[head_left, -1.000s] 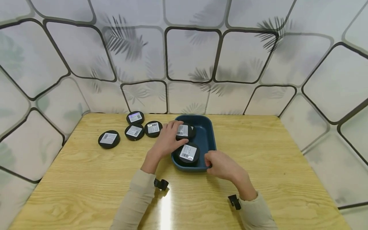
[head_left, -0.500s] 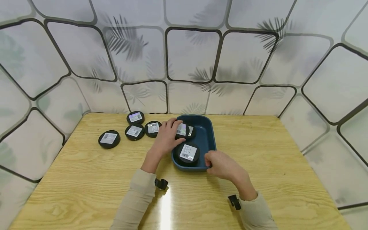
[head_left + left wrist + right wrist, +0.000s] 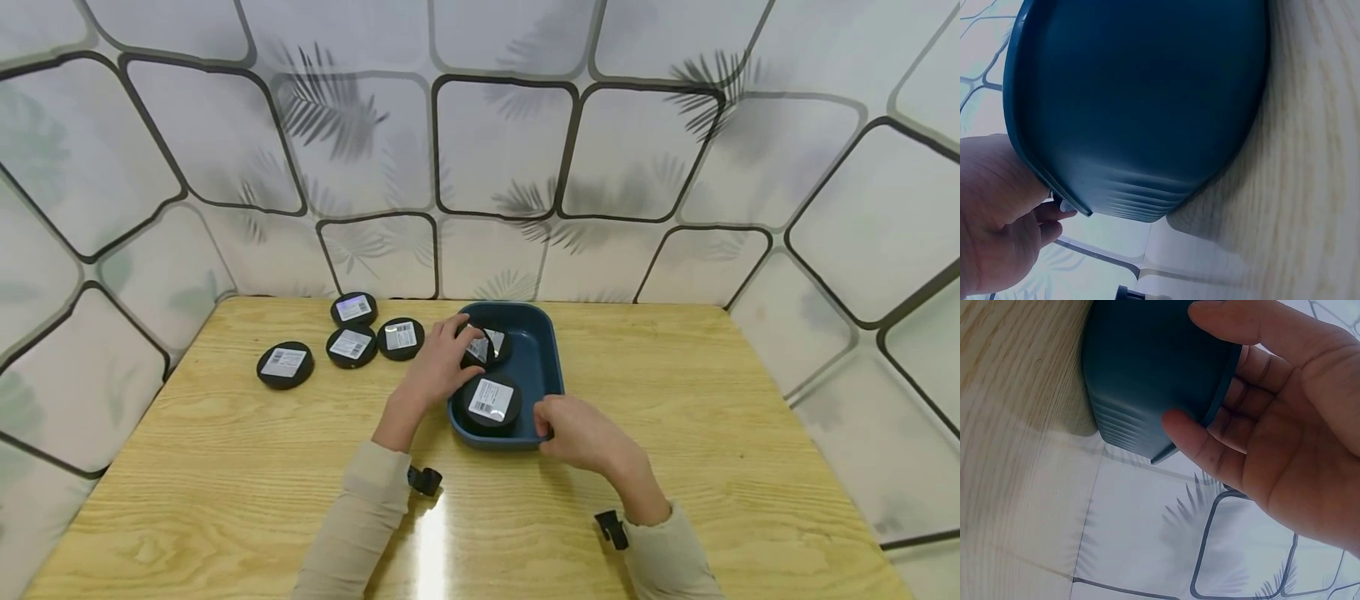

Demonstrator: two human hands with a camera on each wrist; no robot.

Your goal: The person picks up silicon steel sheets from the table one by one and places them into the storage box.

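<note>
A blue plastic bin (image 3: 537, 358) stands near the table's far edge with several flat round black cases inside, each bearing a white barcode label. My left hand (image 3: 437, 363) reaches over the bin's left wall and grips a tilted round black case (image 3: 478, 347) between thumb and fingers. Partly behind that one lies another black case (image 3: 501, 343). Toward the near end sits a further black case (image 3: 491, 401), label up. At the near right corner my right hand (image 3: 585, 431) holds the bin's rim; the right wrist view shows its thumb outside the wall (image 3: 1147, 369) and other fingers over the rim.
Left of the bin on the wooden table (image 3: 660, 375) lie more black cases: one close by (image 3: 401, 338), two together (image 3: 351, 345) farther left, and one apart (image 3: 285, 364). A patterned fabric wall (image 3: 495, 142) rises behind the table.
The case in my left hand has tipped and shifted slightly within the bin, and more of the case behind it shows. My right hand stays on the rim.
</note>
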